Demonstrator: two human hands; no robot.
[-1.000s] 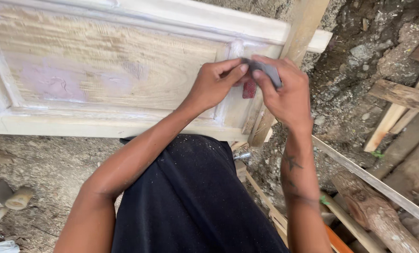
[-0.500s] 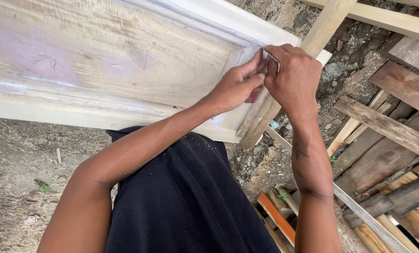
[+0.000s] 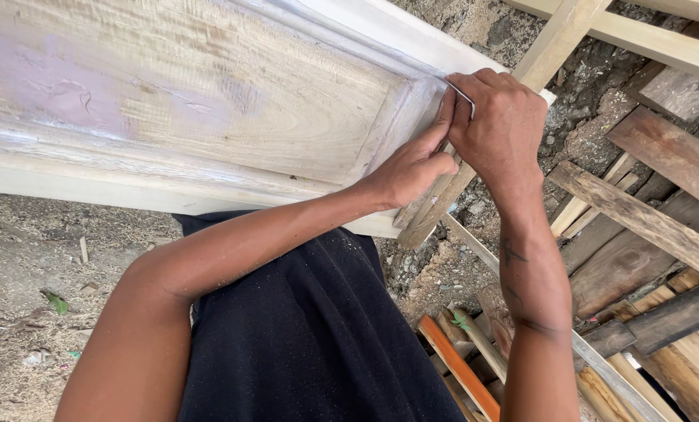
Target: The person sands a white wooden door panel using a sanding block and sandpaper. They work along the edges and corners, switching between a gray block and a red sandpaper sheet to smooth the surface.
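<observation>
Two hands on one small folded sheet (image 3: 460, 92), grey edge showing, looks like sandpaper; most of it hidden by fingers. It sits at the panel's (image 3: 209, 86) right end, in the upper right corner where the raised field meets the moulded frame.

Right hand (image 3: 502, 129): fingers curled tight over the sheet, knuckles up, pinching it against the moulding. Closed grip, holding the sheet.

Left hand (image 3: 412, 168): index finger stretched up along the moulding groove, tip touching the sheet's edge just beside the right hand; other fingers folded in. Pressing, not wrapped around anything, as far as I can tell.

Panel: pale bare wood, strong grain, a pinkish-white filler patch (image 3: 48, 86) toward its left end, whitish dust along the frame. A slanted batten (image 3: 443, 195) runs under the panel's right end, just below both hands.

Black trousers (image 3: 310, 328) with wood dust sit below the panel's near edge. Right of it: rough planks (image 3: 646, 219) stacked on stony dirt, an orange stick (image 3: 459, 367) among them. Left: sawdust-covered ground (image 3: 29, 266).

No containers in view.
</observation>
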